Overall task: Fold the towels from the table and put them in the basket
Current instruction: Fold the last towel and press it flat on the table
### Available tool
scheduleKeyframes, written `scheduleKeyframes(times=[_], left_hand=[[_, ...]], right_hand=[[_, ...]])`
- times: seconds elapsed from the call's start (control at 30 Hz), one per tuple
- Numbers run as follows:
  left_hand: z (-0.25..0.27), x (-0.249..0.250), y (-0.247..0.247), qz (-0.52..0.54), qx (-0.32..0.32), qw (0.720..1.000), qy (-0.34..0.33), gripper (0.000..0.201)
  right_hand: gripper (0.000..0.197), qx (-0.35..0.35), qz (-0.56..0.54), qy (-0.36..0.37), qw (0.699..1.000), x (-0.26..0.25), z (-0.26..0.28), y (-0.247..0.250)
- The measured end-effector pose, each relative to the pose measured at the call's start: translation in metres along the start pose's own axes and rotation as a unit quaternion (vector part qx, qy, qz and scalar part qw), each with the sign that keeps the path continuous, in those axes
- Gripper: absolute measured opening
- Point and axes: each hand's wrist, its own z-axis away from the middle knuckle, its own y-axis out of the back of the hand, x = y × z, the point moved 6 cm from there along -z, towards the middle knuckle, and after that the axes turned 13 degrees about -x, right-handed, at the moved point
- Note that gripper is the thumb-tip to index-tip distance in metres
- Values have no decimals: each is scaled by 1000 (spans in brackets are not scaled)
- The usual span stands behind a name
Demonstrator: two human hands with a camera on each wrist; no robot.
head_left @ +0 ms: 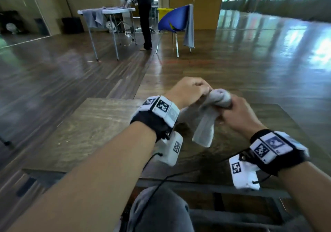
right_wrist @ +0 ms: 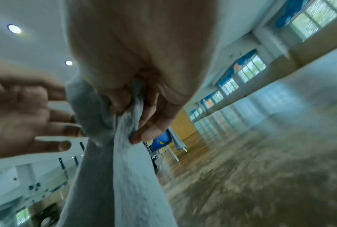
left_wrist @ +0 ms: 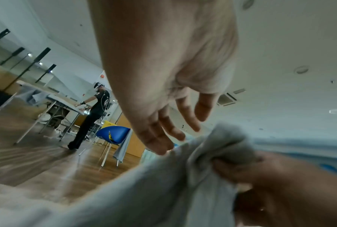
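Centre right in the head view, the right hand (head_left: 240,113) grips a bunched towel (head_left: 206,122) above the table (head_left: 100,124). The left hand (head_left: 186,90) meets its top, grip unclear. Folding looks barely begun, and no basket shows.

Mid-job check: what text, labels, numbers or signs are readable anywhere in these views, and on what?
No readable words or numbers in any view.
Left wristband and right wristband: black-and-white square code patterns only, no letters.
Print on the far person's black shirt: too blurred to read.
Towel: no label visible.
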Motion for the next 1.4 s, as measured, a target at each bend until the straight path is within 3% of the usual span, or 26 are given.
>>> scheduleKeyframes(times=[0.07,0.13,0.23,0.3,0.37,0.43,0.53,0.6,0.63,0.7,0.77,0.83,0.97,1.03,1.1,1.17,1.23,1.33,1.4], left_hand=[[-13,-4,-4,-62,-4,998,19,20],[-26,-23,-28,-133,-92,984,73,37],[-34,-45,-85,-162,-248,949,107,40],[-37,-57,-119,-173,-271,940,116,35],[-40,-71,-144,-189,-269,936,127,32],[-42,-81,-160,-242,-269,923,134,51],[-48,-87,-164,-294,-246,910,158,79],[-52,-88,-161,-312,-246,897,193,93],[-54,-89,-158,-324,-248,888,211,97],[-57,-89,-153,-340,-249,877,229,88],[-60,-86,-152,-352,-251,877,210,50],[-62,-83,-150,-351,-231,885,200,35],[-65,-60,-143,-320,-168,917,172,25],[-66,-42,-136,-290,-112,941,132,20],[-64,-25,-127,-263,-28,960,94,15],[-58,-8,-115,-242,79,966,52,12],[-49,7,-104,-208,183,961,-5,16],[-39,23,-93,-183,276,938,-103,22],[-40,29,-94,-155,254,941,-163,19]], right_hand=[[40,78,-53,-10,995,12,10,36],[36,128,-131,-10,983,27,21,62],[47,131,-200,-40,970,48,41,79],[48,97,-206,-55,972,59,54,76],[36,73,-165,-66,981,70,63,71],[25,73,-109,-87,988,79,64,71],[27,64,-8,-123,990,86,63,80],[23,-17,139,-148,979,89,63,78],[19,-77,221,-170,957,92,65,75],[24,-167,312,-222,909,102,75,75],[42,-188,306,-254,898,108,82,82],[47,-154,296,-260,906,104,86,87],[25,-41,257,-204,944,87,83,91],[14,-51,227,-185,955,86,81,84],[13,-139,197,-195,951,91,79,67],[25,-236,182,-218,929,98,80,48],[46,-244,181,-229,925,102,76,45],[71,-143,191,-185,953,96,64,60],[74,-54,155,-129,978,87,59,70]])
